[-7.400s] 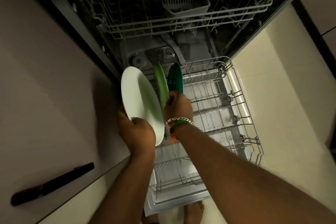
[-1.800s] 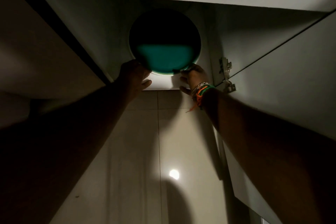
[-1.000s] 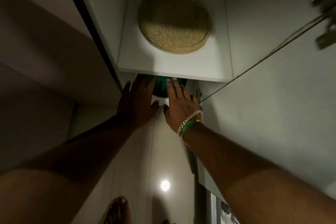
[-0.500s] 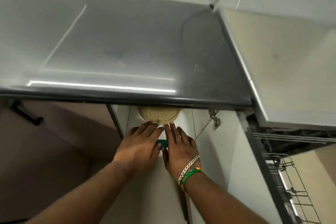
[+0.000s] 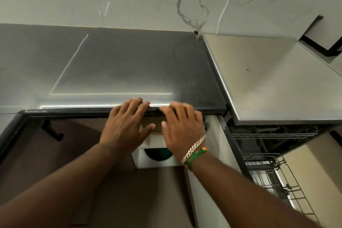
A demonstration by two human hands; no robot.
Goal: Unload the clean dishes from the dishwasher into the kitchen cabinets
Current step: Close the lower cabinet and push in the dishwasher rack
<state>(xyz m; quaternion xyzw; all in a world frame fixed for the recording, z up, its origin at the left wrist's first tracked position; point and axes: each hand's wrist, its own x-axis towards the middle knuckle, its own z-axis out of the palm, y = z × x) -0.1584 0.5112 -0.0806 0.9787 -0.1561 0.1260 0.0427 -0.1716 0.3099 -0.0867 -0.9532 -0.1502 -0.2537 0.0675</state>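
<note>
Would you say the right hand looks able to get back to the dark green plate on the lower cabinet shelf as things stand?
Probably yes: the right hand is open and empty, just above the dark green plate, whose front edge shows uncovered in the open white cabinet.

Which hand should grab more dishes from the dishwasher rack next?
Probably the right hand: the dishwasher rack sits on its side. The left hand is farther away. Both are open and empty.

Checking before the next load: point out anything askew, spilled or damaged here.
Nothing stands out. The green plate lies flat on the lower cabinet shelf, both hands are empty above it, and the dishwasher rack is pulled out.
</note>
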